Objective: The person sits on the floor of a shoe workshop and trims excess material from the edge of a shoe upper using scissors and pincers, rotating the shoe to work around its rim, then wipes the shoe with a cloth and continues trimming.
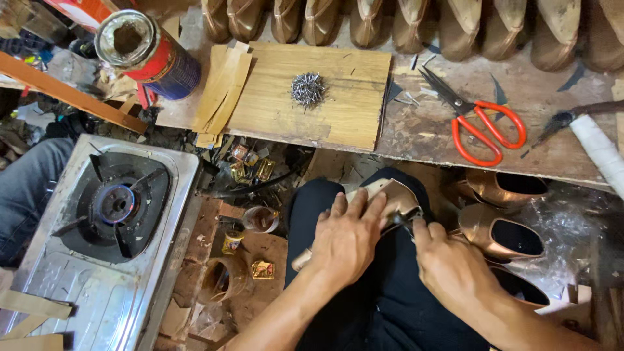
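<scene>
My left hand (348, 235) presses down on a bronze-coloured shoe (396, 198) that lies upside down on my lap. My right hand (448, 263) grips a dark metal tool (404, 220) whose tip touches the shoe's edge near the toe. Most of the tool is hidden inside my fist. On the wooden board (344, 117) ahead lies a small pile of nails (307, 88).
Red-handled scissors (478, 123) lie on the workbench at the right, with a white-wrapped handle (601, 153) beyond. Finished bronze shoes (500, 234) sit right of my lap; more line the back (390, 23). A lit gas stove (110, 214) stands left, a red can (149, 55) behind it.
</scene>
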